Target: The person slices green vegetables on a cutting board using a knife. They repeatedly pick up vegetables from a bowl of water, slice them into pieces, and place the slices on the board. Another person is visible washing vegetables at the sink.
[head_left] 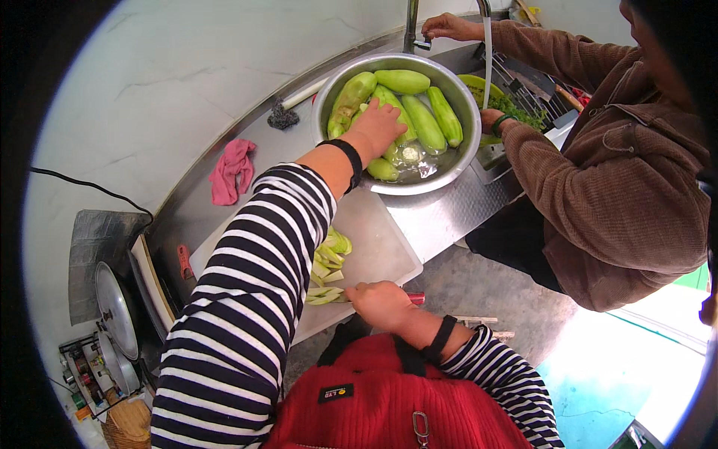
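Observation:
My left hand (377, 129) reaches into a large steel basin (470, 140), fingers bent over one of several pale green squashes (424, 122) lying in water. Whether the fingers grip that squash is hard to see. A round pale cut end shows just below the hand. My right hand (380, 306) is closed around a knife with a red handle (416, 298), low over the near edge of a white cutting board (377, 224). Squash slices (325, 296) lie at the blade, which is mostly hidden. More cut squash pieces (332, 252) are heaped on the board, partly behind my left sleeve.
At right, a person in a brown jacket (617, 185) holds the faucet lever (423, 43); water runs beside leafy greens (519, 112). A pink cloth (233, 171), a dark scrubber (282, 115) and an orange-handled peeler (184, 261) lie on the steel counter. Pot lids (116, 308) stand at left.

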{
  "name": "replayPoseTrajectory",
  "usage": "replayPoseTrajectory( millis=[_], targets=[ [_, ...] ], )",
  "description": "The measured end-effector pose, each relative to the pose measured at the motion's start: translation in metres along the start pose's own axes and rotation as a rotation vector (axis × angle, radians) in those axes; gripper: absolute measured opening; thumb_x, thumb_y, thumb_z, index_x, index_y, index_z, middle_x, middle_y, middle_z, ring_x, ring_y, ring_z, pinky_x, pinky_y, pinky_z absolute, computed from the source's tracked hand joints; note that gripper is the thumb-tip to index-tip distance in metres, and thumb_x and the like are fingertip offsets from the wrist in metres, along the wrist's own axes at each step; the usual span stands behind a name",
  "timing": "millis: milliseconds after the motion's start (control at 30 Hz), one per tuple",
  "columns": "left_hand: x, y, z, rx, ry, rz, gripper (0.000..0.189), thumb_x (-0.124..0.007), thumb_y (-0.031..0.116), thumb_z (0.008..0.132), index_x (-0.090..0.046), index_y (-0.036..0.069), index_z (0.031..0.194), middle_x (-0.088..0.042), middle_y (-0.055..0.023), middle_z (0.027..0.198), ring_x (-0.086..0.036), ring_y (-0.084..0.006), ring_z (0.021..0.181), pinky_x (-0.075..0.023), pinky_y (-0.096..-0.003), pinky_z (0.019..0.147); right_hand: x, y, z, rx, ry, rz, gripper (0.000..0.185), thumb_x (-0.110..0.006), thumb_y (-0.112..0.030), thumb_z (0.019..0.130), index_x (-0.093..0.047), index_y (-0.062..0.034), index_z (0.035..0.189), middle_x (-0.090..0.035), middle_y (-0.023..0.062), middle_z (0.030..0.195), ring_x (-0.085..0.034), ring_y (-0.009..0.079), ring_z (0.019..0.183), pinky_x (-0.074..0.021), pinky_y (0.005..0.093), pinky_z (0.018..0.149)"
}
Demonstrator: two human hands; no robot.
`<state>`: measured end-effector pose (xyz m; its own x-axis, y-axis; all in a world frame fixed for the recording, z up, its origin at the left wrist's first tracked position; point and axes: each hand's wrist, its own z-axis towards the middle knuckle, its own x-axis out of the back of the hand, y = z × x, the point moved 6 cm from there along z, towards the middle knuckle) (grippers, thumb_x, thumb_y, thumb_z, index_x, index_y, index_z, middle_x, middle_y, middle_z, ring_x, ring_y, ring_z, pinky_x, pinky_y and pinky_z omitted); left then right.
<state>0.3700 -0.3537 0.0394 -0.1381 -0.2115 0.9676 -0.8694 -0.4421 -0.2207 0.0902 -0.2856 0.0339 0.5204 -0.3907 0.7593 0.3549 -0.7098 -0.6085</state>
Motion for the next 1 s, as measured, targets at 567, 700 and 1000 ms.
replayPoseTrajectory(
  millis=[567, 700, 1000],
  targets=[
    [-0.011, -0.004, -0.15, 0.482, -0.198, -2.305, 0.05, -0.051, 0.05, 0.098, -0.062, 0.002, 0.108, -0.059, -0.0028, 0.082, -0.057, -0.0097, 0.068, -0.0513, -0.0241, 0.062, -0.006, -0.007, 0.009, 0.014, -0.03, -0.067, 0.015, -0.052, -0.013, 0.085, -0.059, -0.0061, 0.096, -0.067, 0.0156, 0.083, -0.068, 0.0346, 0.077, -0.0551, 0.0463, 0.066],
    [0.003, -0.004, -0.202, 0.524, 0.095, -2.357, 0.038, -0.052, 0.036, 0.101, -0.057, 0.002, 0.119, -0.061, -0.0051, 0.097, -0.06, -0.0131, 0.084, -0.0536, -0.0265, 0.076, -0.012, -0.019, 0.015, 0.007, -0.081, -0.094, 0.016, -0.055, -0.021, 0.087, -0.059, -0.0075, 0.094, -0.066, 0.0163, 0.077, -0.067, 0.036, 0.075, -0.0538, 0.0483, 0.065],
    [-0.016, 0.02, -0.42, 1.129, 0.638, -1.636, 0.032, -0.069, 0.011, 0.089, -0.055, 0.004, 0.116, -0.061, -0.0042, 0.1, -0.058, -0.0129, 0.084, -0.0483, -0.0267, 0.076, -0.008, -0.012, 0.036, -0.129, -0.102, -0.181, 0.021, -0.057, -0.028, 0.088, -0.062, -0.0106, 0.1, -0.067, 0.0179, 0.08, -0.065, 0.0397, 0.078, -0.0512, 0.0515, 0.069]
  ],
)
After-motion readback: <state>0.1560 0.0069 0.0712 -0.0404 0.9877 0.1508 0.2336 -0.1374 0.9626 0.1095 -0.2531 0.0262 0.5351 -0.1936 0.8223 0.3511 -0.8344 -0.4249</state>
